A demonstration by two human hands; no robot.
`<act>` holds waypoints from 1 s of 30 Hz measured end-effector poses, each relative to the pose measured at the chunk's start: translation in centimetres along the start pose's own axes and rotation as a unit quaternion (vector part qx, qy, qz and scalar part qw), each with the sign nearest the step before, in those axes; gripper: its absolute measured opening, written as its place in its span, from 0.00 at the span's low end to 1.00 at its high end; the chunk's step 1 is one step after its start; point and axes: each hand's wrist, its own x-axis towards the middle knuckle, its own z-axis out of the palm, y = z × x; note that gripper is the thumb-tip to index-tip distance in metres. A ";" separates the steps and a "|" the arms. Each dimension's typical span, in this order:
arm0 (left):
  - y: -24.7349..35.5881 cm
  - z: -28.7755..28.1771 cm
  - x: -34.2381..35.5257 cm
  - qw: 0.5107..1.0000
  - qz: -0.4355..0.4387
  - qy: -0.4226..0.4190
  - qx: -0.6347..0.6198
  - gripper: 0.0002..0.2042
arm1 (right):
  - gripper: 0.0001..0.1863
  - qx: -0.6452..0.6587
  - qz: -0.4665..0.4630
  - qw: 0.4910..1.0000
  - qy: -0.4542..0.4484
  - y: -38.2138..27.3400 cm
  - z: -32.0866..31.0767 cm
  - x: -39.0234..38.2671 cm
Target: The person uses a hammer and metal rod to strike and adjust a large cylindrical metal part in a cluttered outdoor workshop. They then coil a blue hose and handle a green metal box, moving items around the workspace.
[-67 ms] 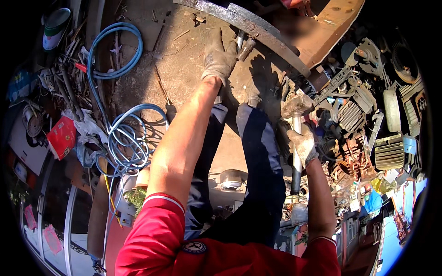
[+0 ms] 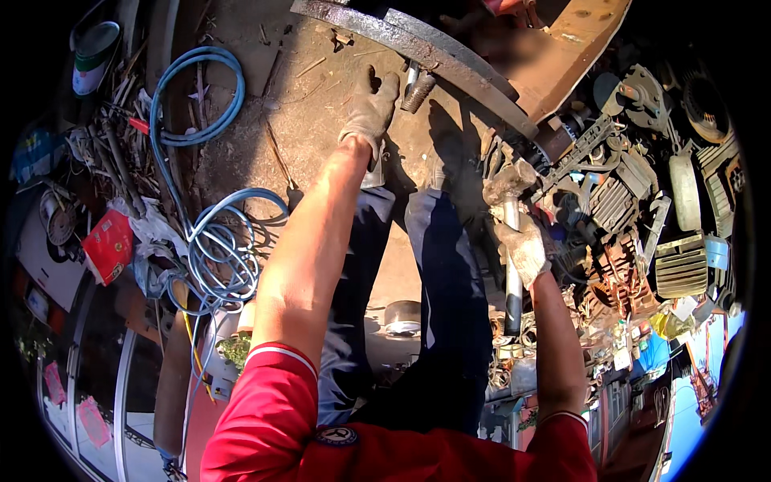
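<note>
My left hand point(image 2: 371, 110), in a dirty work glove, reaches forward over the ground with its fingers apart and nothing visible in them. Just to its right a thick threaded bolt point(image 2: 418, 93) and a smooth metal pin point(image 2: 412, 75) stick out by a large curved metal rim point(image 2: 418, 50); a small gap separates the hand from them. On the right, my gloved right hand point(image 2: 524, 251) is wrapped round the shaft of a sledgehammer point(image 2: 507, 186), below its heavy, worn head. The hammer is held upright in the picture, its dark grip end toward me.
Coiled blue hose point(image 2: 221, 249) lies on the left, near a red box point(image 2: 108, 246), sticks and a tin can point(image 2: 96, 50). A heap of scrap metal parts point(image 2: 622, 193) fills the right side. A rusty metal piece point(image 2: 574, 60) stands beyond the rim.
My left hand has drawn slightly back from the bolt, its fingers changing pose. The sledgehammer and right hand have shifted a little to the left in the picture.
</note>
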 end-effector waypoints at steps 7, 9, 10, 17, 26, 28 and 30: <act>5.5 2.4 -0.6 0.978 -0.085 -0.165 -0.092 0.10 | 0.16 0.003 -0.015 1.000 -0.012 -0.6 1.9 5.6; 4.0 2.8 -1.1 0.968 0.002 -0.201 -0.152 0.09 | 0.17 -0.009 -0.007 1.000 -0.008 0.5 1.5 5.8; 5.1 3.5 -2.3 0.937 -0.094 -0.191 -0.276 0.09 | 0.18 -0.015 -0.002 1.000 -0.004 1.1 1.1 5.7; 8.5 -1.8 -11.6 0.936 -0.196 -0.093 -0.276 0.21 | 0.21 -0.044 0.013 0.999 -0.007 2.4 0.2 4.9; 7.9 -11.1 -11.5 0.949 -0.213 0.036 -0.228 0.25 | 0.31 -0.049 0.018 0.998 -0.046 -0.2 -1.4 7.2; 5.5 -14.5 -8.1 0.967 -0.095 -0.010 -0.237 0.21 | 0.30 -0.047 0.021 0.997 -0.056 -0.4 -1.7 8.4; 6.2 -12.4 -7.7 0.936 -0.101 0.051 -0.334 0.18 | 0.21 -0.026 0.036 0.996 -0.072 0.6 -2.8 9.4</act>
